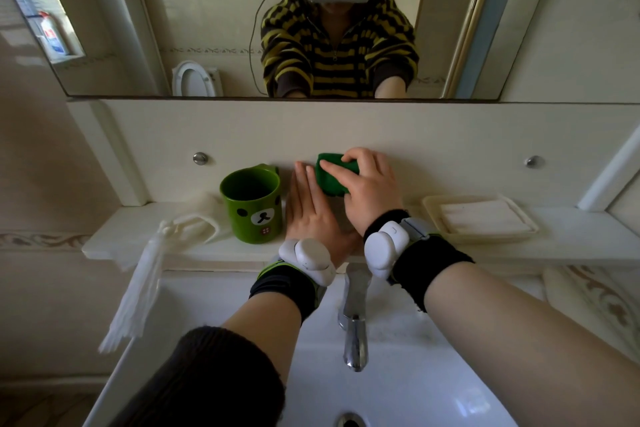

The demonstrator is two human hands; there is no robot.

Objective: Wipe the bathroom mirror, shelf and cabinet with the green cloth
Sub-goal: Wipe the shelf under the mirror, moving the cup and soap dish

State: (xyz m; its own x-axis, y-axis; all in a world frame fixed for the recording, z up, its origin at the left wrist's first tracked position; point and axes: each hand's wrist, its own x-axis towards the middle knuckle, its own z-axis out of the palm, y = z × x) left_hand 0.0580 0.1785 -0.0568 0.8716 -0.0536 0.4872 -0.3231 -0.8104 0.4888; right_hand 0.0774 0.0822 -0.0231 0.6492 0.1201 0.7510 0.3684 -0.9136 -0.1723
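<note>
Mirror (pixel 207 10): one, wide, hung above the back panel; it reflects a person in a striped top wearing a headset.
Sink (pixel 433 392): one, white, below the shelf, nearest the person.
Panel (pixel 450 135): one pale board between mirror and shelf.
Shelf (pixel 571 246): one, a long white ledge that carries the cup, the dish and both grips.
Bag (pixel 138 288): one, white and crumpled, draped over the shelf's left end and hanging down beside the sink.
Right grip (pixel 367 191): fingers curled over the cloth and clutching it from above and from the right, low against the panel.
Left grip (pixel 311 211): spread flat, palm down, fingers straight and pointing at the panel, holding nothing; it lies between cup and cloth, just beside the cloth's left edge.
Cup (pixel 252 211): one, green with a bear face, upright, just left of the left grip.
Dish (pixel 427 206): one, cream, right of the right grip, with a white block in it.
Tap (pixel 355 333): one, chrome, between the two forearms.
Cloth (pixel 332 180): one, green, bunched, at the foot of the panel, mostly under the right grip's fingers.
Trackers (pixel 310 260): two, white, one on each wrist.
Knobs (pixel 200 158): two, metal, well apart on the panel.
</note>
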